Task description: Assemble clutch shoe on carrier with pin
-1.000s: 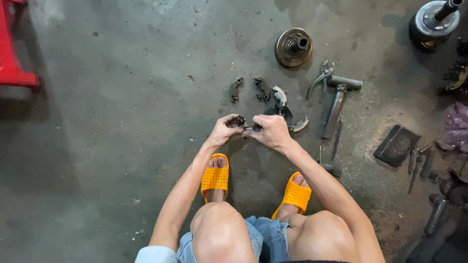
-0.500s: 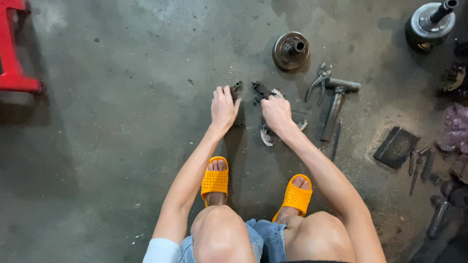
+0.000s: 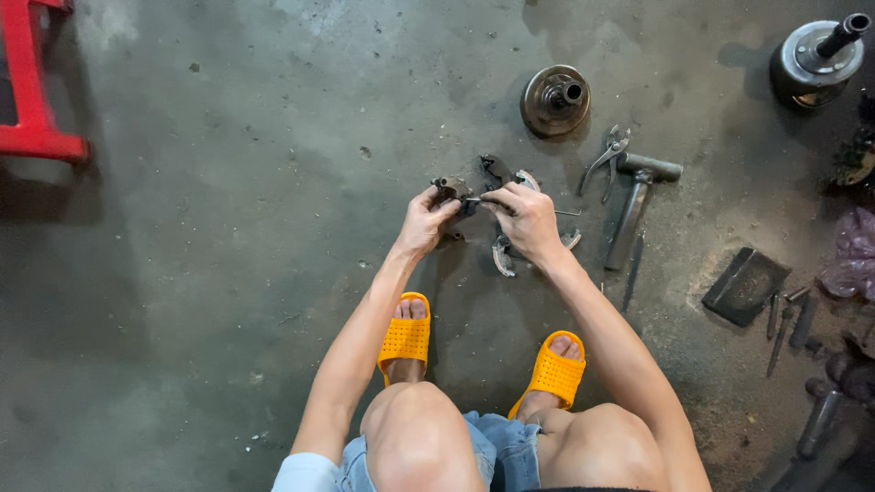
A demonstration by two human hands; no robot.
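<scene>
I squat on a concrete floor in orange sandals. My left hand (image 3: 425,221) grips a small dark curved metal part (image 3: 449,189) held just above the floor. My right hand (image 3: 526,220) pinches a thin metal tool (image 3: 567,213) whose tip meets that part between the two hands. Under my right hand lie curved metal shoe-shaped pieces (image 3: 502,256), partly hidden by my fingers. Another dark curved piece (image 3: 493,169) lies just beyond my hands.
A round metal hub (image 3: 555,98) sits beyond my hands. Pliers (image 3: 607,160) and a hammer (image 3: 633,202) lie to the right. A dark flat block (image 3: 746,285) and several tools lie at the far right, a drum-shaped assembly (image 3: 816,56) top right, a red frame (image 3: 35,91) top left.
Both hands reached forward to the floor parts half a second ago, then drew back together. My left hand now holds a dark part and my right a thin tool.
</scene>
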